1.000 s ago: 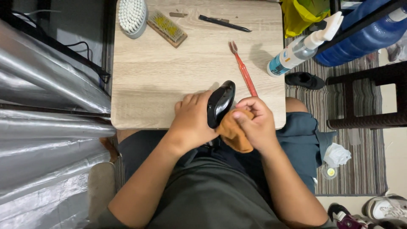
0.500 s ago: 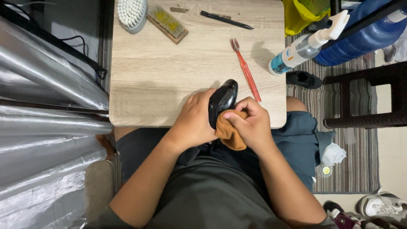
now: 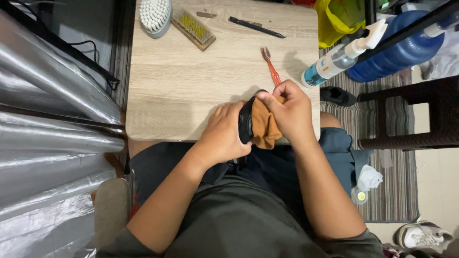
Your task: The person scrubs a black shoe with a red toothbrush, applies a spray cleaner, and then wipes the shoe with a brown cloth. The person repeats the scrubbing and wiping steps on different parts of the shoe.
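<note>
My left hand (image 3: 224,134) grips a black shoe (image 3: 245,123) at the near edge of a small wooden table (image 3: 191,86). My right hand (image 3: 289,110) presses a brown cloth (image 3: 264,126) against the shoe's upper end. Most of the shoe is hidden by both hands and the cloth. Just beyond my right hand lies a red toothbrush (image 3: 270,67), its near end covered by the hand.
A white bristle brush (image 3: 155,16), a wooden wire brush (image 3: 193,29) and a black stick-like tool (image 3: 256,27) lie at the far edge. A spray bottle (image 3: 342,55) leans off the right edge. Blue water jug (image 3: 399,50), dark stool (image 3: 411,114), striped rug, silver sheeting left.
My right hand with the cloth has slid up from the shoe's lower part to its far tip. The left hand keeps its grip on the shoe.
</note>
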